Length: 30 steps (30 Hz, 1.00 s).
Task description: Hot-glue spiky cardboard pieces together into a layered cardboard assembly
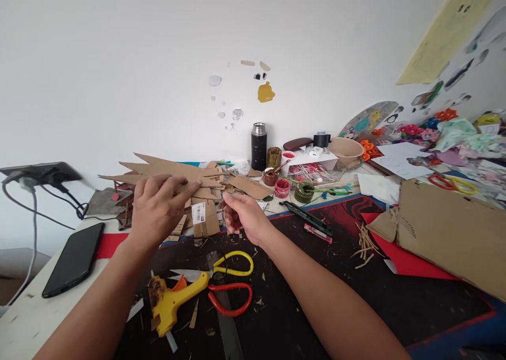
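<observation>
My left hand point(160, 207) reaches over a pile of cut cardboard, its index finger stretched out and touching a spiky cardboard piece point(166, 166). Its thumb is hidden from me. Beside the pile, my right hand point(247, 215) is closed, thumb up and fingers curled; whatever they hold is too small to name. A cardboard scrap with a white label point(200, 212) lies between the hands. Nearer me are a yellow glue gun point(172, 299), scissors with red and yellow handles point(233, 265), and a metal ruler point(229, 318) under the scissors.
A phone point(73, 260) lies at left. At the back stand a black flask point(259, 146), paint jars point(303, 192) and a bowl point(347, 148). Right of my arm are a utility knife point(308, 217), a large cardboard sheet point(454, 233) and red paper point(415, 260).
</observation>
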Available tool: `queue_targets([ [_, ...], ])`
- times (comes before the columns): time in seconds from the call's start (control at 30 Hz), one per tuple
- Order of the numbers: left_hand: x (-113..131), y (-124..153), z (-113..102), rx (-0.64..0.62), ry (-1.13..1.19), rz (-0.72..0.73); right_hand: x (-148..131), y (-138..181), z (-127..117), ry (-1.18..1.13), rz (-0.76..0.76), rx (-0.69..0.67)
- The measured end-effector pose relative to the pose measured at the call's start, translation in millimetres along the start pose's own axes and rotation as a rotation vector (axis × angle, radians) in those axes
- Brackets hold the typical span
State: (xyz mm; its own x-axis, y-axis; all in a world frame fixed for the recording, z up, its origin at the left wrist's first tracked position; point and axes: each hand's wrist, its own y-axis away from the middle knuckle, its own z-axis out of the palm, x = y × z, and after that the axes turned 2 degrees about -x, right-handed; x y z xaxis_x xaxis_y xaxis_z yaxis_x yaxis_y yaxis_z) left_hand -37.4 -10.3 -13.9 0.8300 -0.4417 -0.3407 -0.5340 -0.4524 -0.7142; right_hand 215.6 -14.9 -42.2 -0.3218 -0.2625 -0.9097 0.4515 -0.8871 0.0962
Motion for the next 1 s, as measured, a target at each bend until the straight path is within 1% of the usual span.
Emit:
queue_targets([
  [0.2, 2.7, 1.0, 3.5, 0.01, 0.023, 0.041, 1.7, 0.2, 0.2, 0.003, 0.012, -0.019],
  [0.43, 1.4, 1.9, 6.5, 0.007, 0.056, 0.024, 1.5, 0.2, 0.1, 0.003, 0.016, -0.012],
  [0.73, 0.8, 0.9, 4.5, 0.0, 0.062, 0.026, 3.1, -0.2, 2.0, -0.016, 0.016, -0.015],
  [1.0, -0.2, 4.0, 3.9, -0.067, 0.07, -0.035, 1.6, 1.1, 2.8, -0.026, 0.039, -0.013],
])
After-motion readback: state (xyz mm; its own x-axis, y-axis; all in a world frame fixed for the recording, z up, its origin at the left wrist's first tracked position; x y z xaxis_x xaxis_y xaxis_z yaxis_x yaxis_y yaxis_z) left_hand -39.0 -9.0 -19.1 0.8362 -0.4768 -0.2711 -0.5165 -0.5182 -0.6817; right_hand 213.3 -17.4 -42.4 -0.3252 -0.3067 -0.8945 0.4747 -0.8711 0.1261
